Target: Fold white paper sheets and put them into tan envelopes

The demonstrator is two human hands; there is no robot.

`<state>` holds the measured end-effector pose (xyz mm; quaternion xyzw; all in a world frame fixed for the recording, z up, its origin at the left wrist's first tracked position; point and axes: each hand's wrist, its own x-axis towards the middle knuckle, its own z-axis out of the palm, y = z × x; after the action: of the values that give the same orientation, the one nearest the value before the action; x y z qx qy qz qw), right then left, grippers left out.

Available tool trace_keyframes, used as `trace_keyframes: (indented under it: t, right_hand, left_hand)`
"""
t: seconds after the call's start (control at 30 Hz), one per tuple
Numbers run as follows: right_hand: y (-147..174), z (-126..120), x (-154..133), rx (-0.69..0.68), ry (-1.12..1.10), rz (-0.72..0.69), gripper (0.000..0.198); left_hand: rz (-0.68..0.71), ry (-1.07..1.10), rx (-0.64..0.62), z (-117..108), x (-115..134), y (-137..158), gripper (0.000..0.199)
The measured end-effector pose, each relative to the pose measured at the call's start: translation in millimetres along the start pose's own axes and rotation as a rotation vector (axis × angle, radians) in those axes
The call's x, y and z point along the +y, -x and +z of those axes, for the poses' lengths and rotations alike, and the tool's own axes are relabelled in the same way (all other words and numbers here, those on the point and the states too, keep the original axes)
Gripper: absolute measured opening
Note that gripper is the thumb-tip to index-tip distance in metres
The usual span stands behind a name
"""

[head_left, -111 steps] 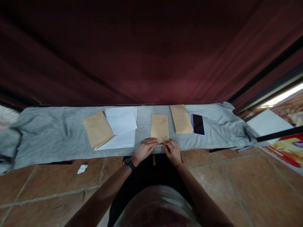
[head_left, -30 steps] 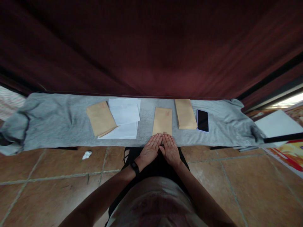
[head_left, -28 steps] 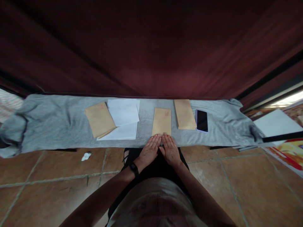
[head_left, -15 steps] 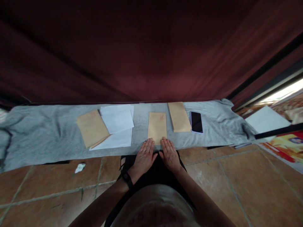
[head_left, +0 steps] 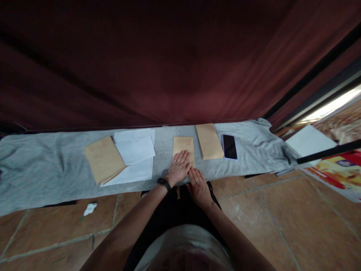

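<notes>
A brown paper envelope (head_left: 182, 143) with a small reddish print at its top right lies on the grey cloth in front of me. My left hand (head_left: 179, 165) rests flat across its lower half, fingers stretched out. At the envelope's lower right corner, my right hand (head_left: 198, 186) lies palm down with its fingers extended, touching or nearly touching the left. The hands cover the envelope's lower part. To the right is a stack of brown envelopes (head_left: 209, 141); to the left, more brown envelopes (head_left: 104, 158) overlap white paper sheets (head_left: 137, 146).
A smartphone (head_left: 229, 146) lies right of the envelope stack. The grey cloth (head_left: 56, 165) covers a narrow bench against a dark red curtain (head_left: 169, 75). A crumpled white scrap (head_left: 90, 209) is on the tiled floor (head_left: 254, 218). A dark bar (head_left: 329, 151) crosses at the right.
My left hand has moved forward and right, from the envelope's lower left edge onto its middle. My right hand stays near the lower right corner. The view has shifted slightly.
</notes>
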<state>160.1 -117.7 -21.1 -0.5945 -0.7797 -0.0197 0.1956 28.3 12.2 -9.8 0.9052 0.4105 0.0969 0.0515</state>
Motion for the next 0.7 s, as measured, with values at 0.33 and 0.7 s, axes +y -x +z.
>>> trace_keyframes:
  t: [0.33,0.7]
  right_hand:
    - [-3,-4,-1,-0.009,0.006,0.004,0.063]
    - [-4,-6,-3,-0.013,0.013,0.011,0.066]
  left_hand:
    - [-0.072,-0.001,0.007,3,-25,-69,0.058]
    - [-0.021,0.019,-0.032,4,-39,-84,0.056]
